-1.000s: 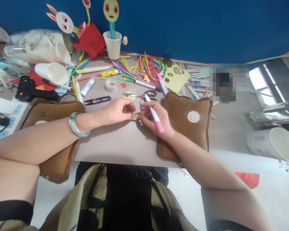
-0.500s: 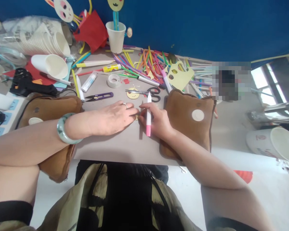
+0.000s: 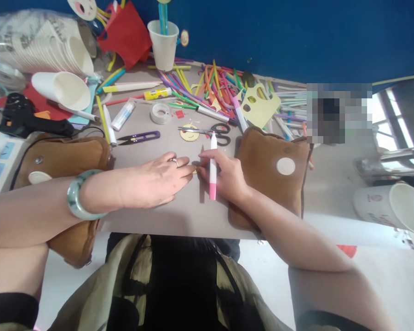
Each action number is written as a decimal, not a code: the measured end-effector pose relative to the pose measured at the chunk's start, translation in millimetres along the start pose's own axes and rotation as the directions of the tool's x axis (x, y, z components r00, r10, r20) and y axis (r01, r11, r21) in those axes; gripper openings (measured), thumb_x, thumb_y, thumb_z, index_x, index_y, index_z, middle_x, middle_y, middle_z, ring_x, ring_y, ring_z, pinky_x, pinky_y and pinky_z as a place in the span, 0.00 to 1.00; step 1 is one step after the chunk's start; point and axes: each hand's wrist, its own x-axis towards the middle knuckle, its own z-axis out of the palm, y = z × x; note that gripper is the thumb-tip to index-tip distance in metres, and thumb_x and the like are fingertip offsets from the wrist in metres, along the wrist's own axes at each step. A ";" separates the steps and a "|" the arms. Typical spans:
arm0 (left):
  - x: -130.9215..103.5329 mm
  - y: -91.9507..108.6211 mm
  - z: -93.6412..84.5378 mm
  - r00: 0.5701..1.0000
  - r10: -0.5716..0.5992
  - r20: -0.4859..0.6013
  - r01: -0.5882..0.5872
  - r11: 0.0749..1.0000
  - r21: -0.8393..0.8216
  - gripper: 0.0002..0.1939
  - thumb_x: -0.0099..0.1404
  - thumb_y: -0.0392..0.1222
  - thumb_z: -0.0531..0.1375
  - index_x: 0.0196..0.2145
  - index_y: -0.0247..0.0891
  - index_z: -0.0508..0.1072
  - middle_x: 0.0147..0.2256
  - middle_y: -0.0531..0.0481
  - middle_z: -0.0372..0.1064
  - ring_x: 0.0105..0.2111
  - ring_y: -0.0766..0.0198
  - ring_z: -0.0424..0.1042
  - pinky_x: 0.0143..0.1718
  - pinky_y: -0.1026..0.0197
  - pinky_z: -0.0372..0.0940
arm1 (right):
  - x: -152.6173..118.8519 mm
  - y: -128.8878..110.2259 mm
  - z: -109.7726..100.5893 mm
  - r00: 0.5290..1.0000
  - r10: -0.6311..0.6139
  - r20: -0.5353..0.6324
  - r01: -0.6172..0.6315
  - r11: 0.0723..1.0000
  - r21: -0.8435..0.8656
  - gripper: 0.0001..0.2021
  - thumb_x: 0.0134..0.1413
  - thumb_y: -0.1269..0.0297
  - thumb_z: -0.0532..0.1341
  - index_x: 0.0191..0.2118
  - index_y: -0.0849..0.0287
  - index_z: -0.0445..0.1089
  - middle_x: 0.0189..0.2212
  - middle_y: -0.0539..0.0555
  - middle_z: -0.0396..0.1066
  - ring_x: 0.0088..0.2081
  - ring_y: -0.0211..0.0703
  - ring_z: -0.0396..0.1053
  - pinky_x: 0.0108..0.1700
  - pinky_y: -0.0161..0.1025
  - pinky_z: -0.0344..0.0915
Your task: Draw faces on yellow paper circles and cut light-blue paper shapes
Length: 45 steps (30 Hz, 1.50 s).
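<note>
My right hand [image 3: 230, 178] is closed, with a white marker with a pink end [image 3: 213, 171] tucked between its fingers. Its thumb and fingertips meet a small yellow piece [image 3: 194, 171], mostly hidden by the fingers. From the other side my left hand [image 3: 153, 180], a ring on one finger, lies flat on the table with fingers stretched out, their tips at the same piece. Just beyond the hands are a yellow disc with a drawn smile [image 3: 189, 134] and open black-handled scissors [image 3: 222, 134], a blade across the disc. Purple thread snips [image 3: 143, 137] lie further left.
Brown cushions [image 3: 269, 184] are under both forearms. Colourful pipe cleaners [image 3: 221, 92], a tape roll [image 3: 160, 113], a glue stick [image 3: 158, 94] and cut yellow paper [image 3: 260, 105] lie at the back. Paper cups [image 3: 163, 48] and a black glue gun [image 3: 31, 119] stand left.
My left hand has slid slightly left and its fingers have spread a little. My right hand still holds the marker in nearly the same place. The view has shifted slightly.
</note>
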 end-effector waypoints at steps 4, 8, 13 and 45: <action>0.0 2.2 -0.1 0.999 -0.010 0.050 0.009 1.000 0.007 0.15 0.67 0.36 0.54 0.50 0.30 0.71 0.52 0.37 0.69 0.51 0.49 0.67 0.49 0.49 0.58 | 0.1 0.2 -0.3 1.000 0.007 0.019 -0.007 1.000 -0.001 0.09 0.56 0.68 0.62 0.43 0.55 0.68 0.29 0.48 0.75 0.28 0.36 0.71 0.33 0.33 0.67; -2.9 1.6 -2.2 1.000 -0.002 0.025 0.002 1.000 -0.012 0.20 0.67 0.37 0.55 0.55 0.30 0.67 0.54 0.36 0.68 0.53 0.48 0.65 0.51 0.49 0.58 | 0.2 -0.8 -1.5 1.000 0.005 -0.011 -0.005 1.000 -0.003 0.09 0.57 0.67 0.63 0.44 0.56 0.68 0.30 0.49 0.76 0.29 0.37 0.72 0.34 0.34 0.69; -3.1 0.0 -3.1 1.000 -0.014 0.017 0.014 0.999 -0.034 0.21 0.67 0.36 0.55 0.57 0.30 0.66 0.53 0.36 0.70 0.52 0.51 0.66 0.51 0.52 0.58 | 0.2 -5.8 -8.6 0.981 0.156 -0.112 -0.153 0.988 0.031 0.10 0.65 0.59 0.57 0.48 0.54 0.69 0.29 0.49 0.76 0.30 0.40 0.74 0.36 0.37 0.71; -4.2 -9.0 -4.0 0.998 -0.050 0.044 0.057 0.984 -0.169 0.22 0.65 0.38 0.58 0.57 0.36 0.65 0.55 0.39 0.67 0.57 0.48 0.63 0.55 0.50 0.57 | -3.1 -7.1 -24.7 0.989 0.141 0.043 -0.140 0.990 -0.023 0.05 0.52 0.63 0.61 0.28 0.56 0.68 0.23 0.49 0.73 0.21 0.36 0.68 0.24 0.33 0.63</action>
